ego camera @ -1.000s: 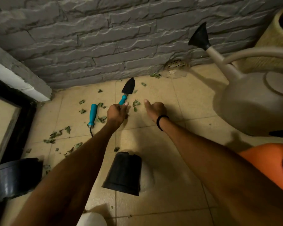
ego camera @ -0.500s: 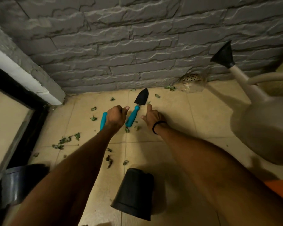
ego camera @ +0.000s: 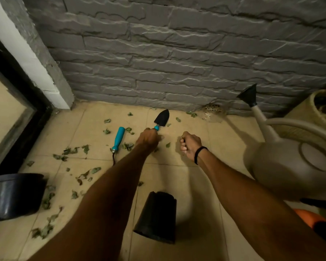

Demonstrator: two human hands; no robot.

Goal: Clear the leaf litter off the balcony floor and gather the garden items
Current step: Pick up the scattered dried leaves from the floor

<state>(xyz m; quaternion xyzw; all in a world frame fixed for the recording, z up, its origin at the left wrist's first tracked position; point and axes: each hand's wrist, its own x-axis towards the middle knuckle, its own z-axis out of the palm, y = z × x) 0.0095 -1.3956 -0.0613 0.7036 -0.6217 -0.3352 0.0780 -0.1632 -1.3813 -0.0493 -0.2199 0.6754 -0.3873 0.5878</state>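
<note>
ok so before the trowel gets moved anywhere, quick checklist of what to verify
1. Left hand grip on the trowel: ok, it is wrapped round the teal handle.
2. Right hand free to help: cannot tell, it is a closed fist and anything inside is hidden.
3. Second teal-handled tool out of the way: ok, it lies apart to the left.
4. Leaves cleared off the floor: not ok, many lie scattered.
5. Tipped black pot gathered: not ok, it lies on its side between the arms.
6. Watering can clear of the trowel: ok, it stands off to the right.
</note>
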